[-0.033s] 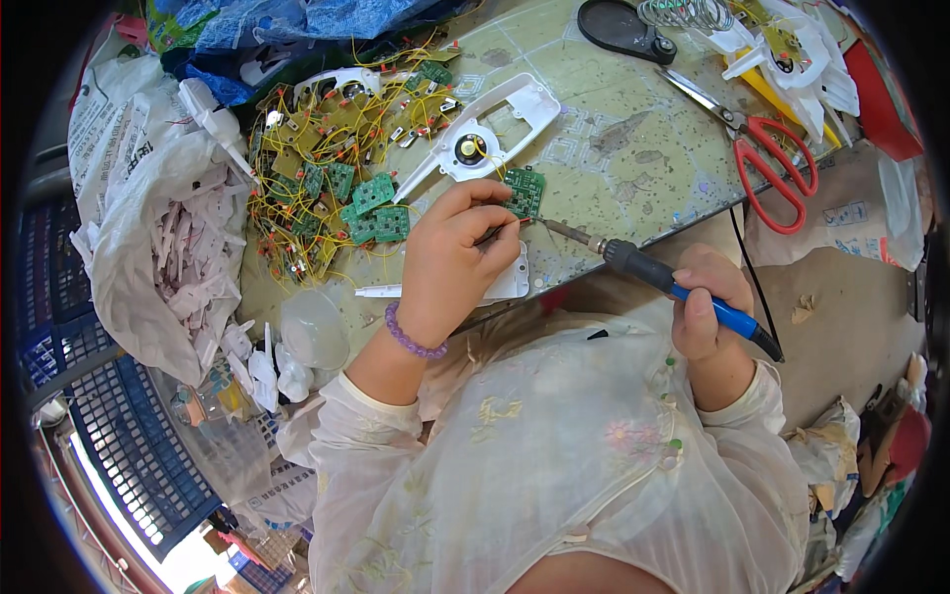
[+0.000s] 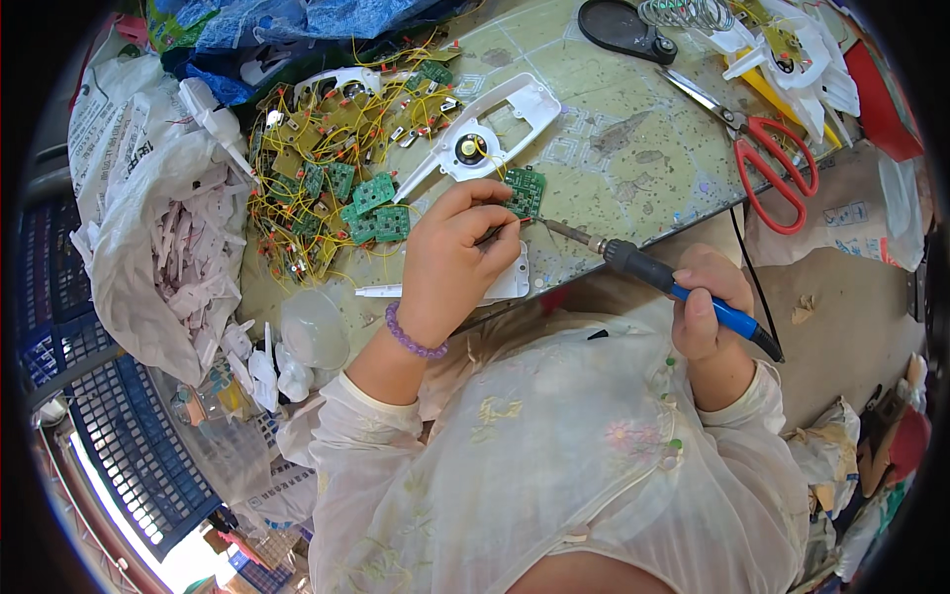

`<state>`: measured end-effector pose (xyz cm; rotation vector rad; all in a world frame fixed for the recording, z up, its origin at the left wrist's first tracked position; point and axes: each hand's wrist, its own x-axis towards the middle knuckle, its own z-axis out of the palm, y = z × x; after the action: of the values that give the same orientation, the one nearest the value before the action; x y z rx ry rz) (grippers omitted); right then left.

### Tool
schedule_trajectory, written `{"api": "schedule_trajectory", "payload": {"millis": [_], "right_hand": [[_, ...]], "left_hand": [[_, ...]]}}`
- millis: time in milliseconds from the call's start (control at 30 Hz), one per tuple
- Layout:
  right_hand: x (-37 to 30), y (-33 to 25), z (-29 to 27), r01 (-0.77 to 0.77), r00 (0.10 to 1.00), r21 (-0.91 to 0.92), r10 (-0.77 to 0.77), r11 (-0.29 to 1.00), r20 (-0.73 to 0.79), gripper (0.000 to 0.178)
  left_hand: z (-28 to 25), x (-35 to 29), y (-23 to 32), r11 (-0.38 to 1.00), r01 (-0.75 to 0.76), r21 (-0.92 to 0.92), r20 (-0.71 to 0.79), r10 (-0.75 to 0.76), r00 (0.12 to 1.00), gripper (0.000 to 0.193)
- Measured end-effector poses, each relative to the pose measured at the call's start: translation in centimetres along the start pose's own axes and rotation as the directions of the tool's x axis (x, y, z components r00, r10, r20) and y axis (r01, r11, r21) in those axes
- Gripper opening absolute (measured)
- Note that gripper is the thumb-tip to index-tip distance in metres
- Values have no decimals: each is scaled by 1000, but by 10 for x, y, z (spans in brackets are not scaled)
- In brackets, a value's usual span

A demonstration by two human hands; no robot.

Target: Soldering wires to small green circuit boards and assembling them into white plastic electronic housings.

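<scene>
Nothing has visibly moved since the earlier frame: the right hand [image 2: 711, 294] grips a soldering iron [image 2: 635, 259] by its handle, presumably avoiding heat. We cannot tell what, if anything, the left hand [image 2: 450, 247] pinches beside the green board [image 2: 525, 188] on the table [image 2: 614, 94], a white housing [image 2: 452, 153] beyond.

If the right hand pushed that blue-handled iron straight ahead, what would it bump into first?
Probably the green circuit board, right at the tip of the iron, with the left hand just beyond; whether tip and board touch is unclear.
</scene>
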<state>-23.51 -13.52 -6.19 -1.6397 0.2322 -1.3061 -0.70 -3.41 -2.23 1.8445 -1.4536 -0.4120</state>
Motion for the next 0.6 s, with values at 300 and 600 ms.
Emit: {"api": "schedule_trajectory", "payload": {"millis": [300,600], "right_hand": [[-1,2,0,5,1000,6,-5,1000,-1,11],[3,-2,0,161,979,-102,-145,982,144,10]], "left_hand": [[2,0,0,1000,0,14,-17,0,1000,8],[3,-1,1,1000,-11,29,-24,12,1000,7]]}}
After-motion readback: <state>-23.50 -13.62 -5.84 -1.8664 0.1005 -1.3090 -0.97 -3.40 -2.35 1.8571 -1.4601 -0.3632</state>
